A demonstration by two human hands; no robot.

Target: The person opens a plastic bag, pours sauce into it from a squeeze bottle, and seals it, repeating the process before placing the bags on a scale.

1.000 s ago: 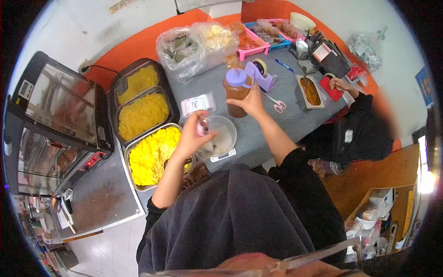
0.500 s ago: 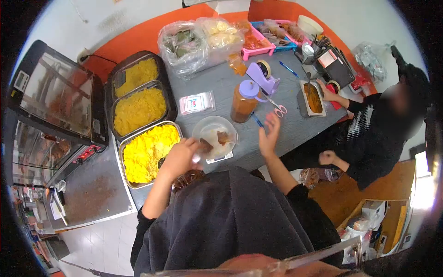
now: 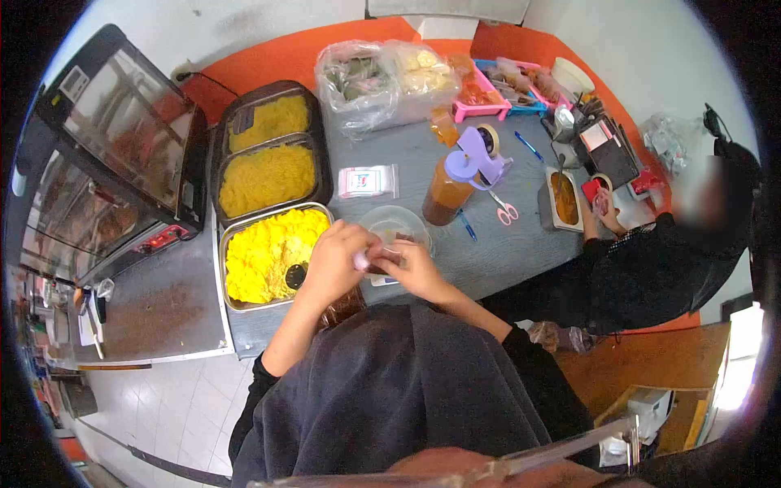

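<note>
Close to my body, my left hand (image 3: 335, 256) and my right hand (image 3: 415, 270) meet with fingers pinched together. Between them is a small clear plastic bag (image 3: 376, 265) with dark brown contents, mostly hidden by the fingers. Just behind the hands stands a clear plastic bowl (image 3: 390, 215), partly covered by them; what lies in it is hard to make out. Left of my left hand is a metal pan of yellow food (image 3: 268, 252) with a black round handle end in it. Beneath my left wrist, a jar-like container with brown contents (image 3: 346, 305) shows in part.
A black tray (image 3: 325, 175) with yellow food stands behind the pan. A pack of small plastic bags (image 3: 366, 182), a sauce bottle (image 3: 446, 195), scissors (image 3: 506, 213) and a tape dispenser (image 3: 486, 167) lie beyond. At right, a co-worker (image 3: 651, 268) handles something beside a metal sauce container (image 3: 560, 199).
My right hand has moved left from open air beside the bowl and closed on the small bag with my left hand. The co-worker's hands have come together.
</note>
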